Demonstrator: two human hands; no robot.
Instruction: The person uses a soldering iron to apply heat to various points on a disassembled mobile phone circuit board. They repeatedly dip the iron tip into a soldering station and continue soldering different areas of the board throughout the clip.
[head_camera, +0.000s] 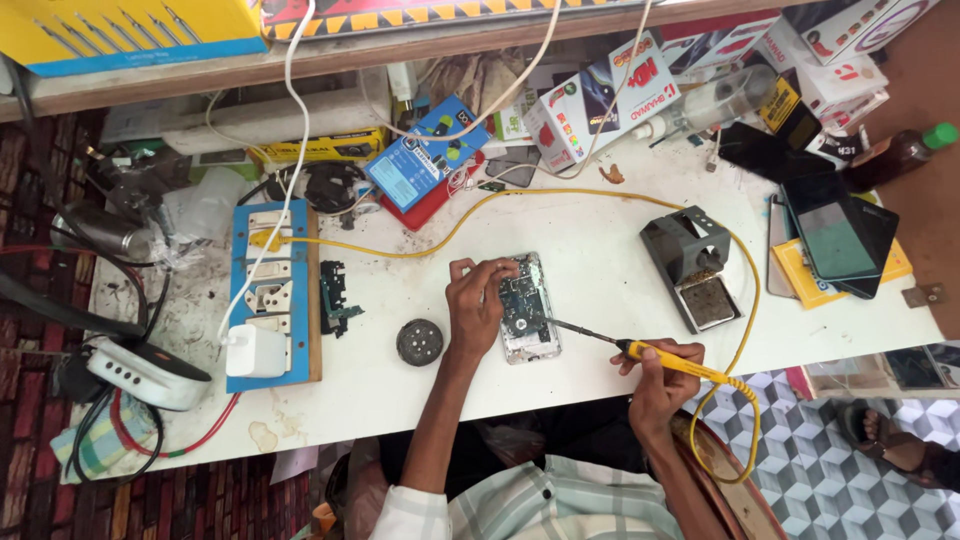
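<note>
Head view, and the person is bent over an opened phone (527, 310) lying flat on the white table (600, 250), its back off and the circuit board showing. The left hand (478, 300) is closed down onto the phone's left edge, fingers curled over the top of the board and pinning it. The right hand (662, 375) is wrapped tight around the yellow handle of a soldering iron (640, 352), held like a pen, and the dark tip reaches leftward to the middle of the board; whether it actually touches cannot be told at this size.

To do this well, the judgement is that the left fingers should stay clear of the hot tip, which sits just beside them, and the right wrist should rest on the table for steadiness. The yellow cord (735, 400) loops below the right hand, and slack there helps keep it from tugging.

Beyond the right hand sits the grey iron stand (695, 270). Left of the left hand lie a small round black tin (419, 342) and, farther off, a loose circuit board (334, 297).
</note>
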